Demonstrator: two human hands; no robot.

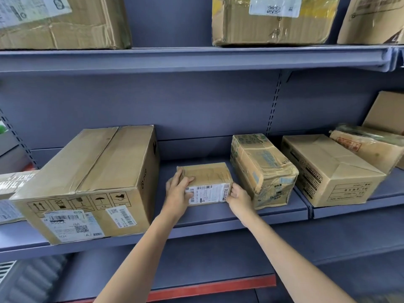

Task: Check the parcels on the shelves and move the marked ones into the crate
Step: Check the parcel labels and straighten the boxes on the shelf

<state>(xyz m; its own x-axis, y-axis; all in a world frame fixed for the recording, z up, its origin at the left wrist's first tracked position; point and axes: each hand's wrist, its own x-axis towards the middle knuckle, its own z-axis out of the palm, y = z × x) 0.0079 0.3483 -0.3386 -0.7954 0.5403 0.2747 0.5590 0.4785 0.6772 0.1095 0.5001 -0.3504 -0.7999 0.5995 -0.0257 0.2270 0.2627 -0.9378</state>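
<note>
Two bare forearms reach up from six o'clock, and your hands meet on a small taped brown cardboard parcel at the centre of the grey-blue metal middle shelf. Your left hand grips its left end, fingers curled over the top edge and thumb on the white barcode label that covers its front face; the print there is too small to read. Your right hand holds the lower right corner, fingers curled against the side.

At nine o'clock, a large brown carton overhangs the shelf's front lip; its face carries handling pictograms, with arrows and an umbrella among them, and two white barcode labels. A strip of bare shelf separates it from your parcel.

At three o'clock, a crumpled tape-wrapped box with blue print sits just beside your right hand, leaving little room on that side. Further right, on the adjoining shelf section, lies a plain brown box with black printed lines. Open shelf lies behind your parcel, back to the rear panel.

At twelve o'clock, the upper shelf bears a worn carton with a white QR label.
</note>
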